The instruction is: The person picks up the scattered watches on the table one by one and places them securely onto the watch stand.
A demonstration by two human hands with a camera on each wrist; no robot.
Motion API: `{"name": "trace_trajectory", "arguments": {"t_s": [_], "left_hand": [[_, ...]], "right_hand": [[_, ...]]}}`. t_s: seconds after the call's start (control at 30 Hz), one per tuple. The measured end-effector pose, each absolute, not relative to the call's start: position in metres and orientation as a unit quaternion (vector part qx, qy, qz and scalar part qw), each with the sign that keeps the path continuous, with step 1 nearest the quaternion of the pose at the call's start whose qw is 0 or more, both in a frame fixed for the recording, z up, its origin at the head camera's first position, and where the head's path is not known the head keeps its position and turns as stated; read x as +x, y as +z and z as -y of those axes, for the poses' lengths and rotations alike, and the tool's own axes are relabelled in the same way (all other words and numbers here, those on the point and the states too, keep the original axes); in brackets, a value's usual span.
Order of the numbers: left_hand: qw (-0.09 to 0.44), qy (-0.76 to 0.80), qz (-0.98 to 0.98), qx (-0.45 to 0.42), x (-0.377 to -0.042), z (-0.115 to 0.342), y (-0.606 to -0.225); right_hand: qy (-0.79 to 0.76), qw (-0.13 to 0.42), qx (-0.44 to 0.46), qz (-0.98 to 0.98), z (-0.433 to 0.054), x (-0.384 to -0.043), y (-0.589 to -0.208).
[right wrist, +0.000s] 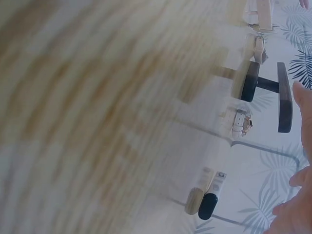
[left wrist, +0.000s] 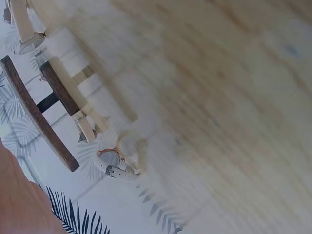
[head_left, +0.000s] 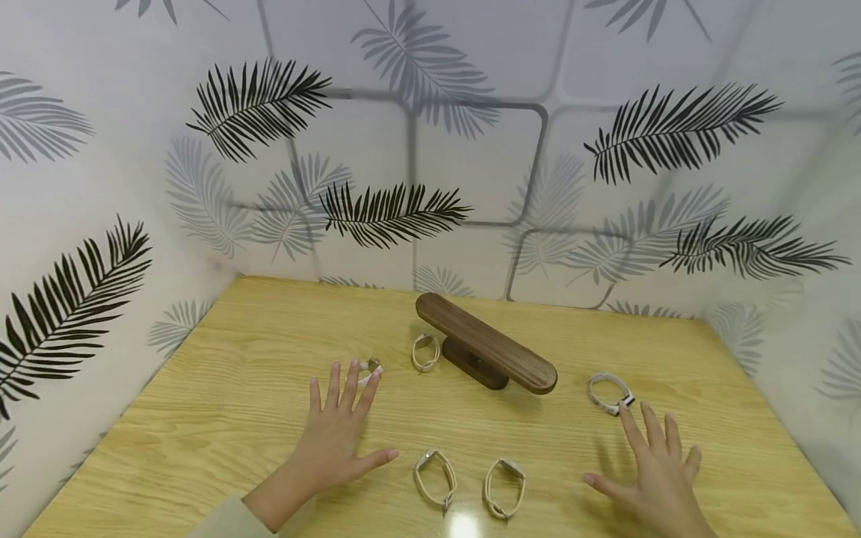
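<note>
My left hand (head_left: 336,441) is spread, its fingertips over a white-strapped watch (head_left: 374,365) that they partly cover. In the left wrist view this watch shows a rose-gold case (left wrist: 109,157). My right hand (head_left: 662,478) is also spread, holding nothing, its index fingertip close to a whitish wristband (head_left: 593,390); whether they touch I cannot tell. The band has a dark oval face (right wrist: 208,205) in the right wrist view. Between the hands stands a dark wooden T-shaped stand (head_left: 487,340) with a bare bar. Beside its base lies a cream-strapped watch (head_left: 423,341).
Two more watches with pale straps, one on the left (head_left: 427,459) and one on the right (head_left: 513,468), stand buckled near the front of the wooden table (head_left: 202,418). A leaf-patterned wall covering (head_left: 471,172) rises behind the table and along both sides.
</note>
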State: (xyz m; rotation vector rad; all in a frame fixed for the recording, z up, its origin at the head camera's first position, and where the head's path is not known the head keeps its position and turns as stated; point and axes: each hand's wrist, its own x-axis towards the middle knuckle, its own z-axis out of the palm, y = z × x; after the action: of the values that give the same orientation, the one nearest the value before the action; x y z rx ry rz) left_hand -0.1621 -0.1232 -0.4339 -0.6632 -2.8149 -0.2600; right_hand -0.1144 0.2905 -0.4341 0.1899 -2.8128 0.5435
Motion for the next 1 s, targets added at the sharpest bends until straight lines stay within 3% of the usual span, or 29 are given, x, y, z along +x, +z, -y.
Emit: {"name": "trace_trajectory", "arguments": {"t_s": [0.37, 1.0], "left_hand": [[0.114, -0.082, 0.959, -0.244, -0.158, 0.128, -0.44], [0.123, -0.075, 0.957, -0.25, -0.159, 0.128, -0.443]], "right_hand": [[0.197, 0.1, 0.062, 0.973, -0.284, -0.111, -0.438], [0.24, 0.131, 0.049, 0.961, -0.278, -0.118, -0.423]]}}
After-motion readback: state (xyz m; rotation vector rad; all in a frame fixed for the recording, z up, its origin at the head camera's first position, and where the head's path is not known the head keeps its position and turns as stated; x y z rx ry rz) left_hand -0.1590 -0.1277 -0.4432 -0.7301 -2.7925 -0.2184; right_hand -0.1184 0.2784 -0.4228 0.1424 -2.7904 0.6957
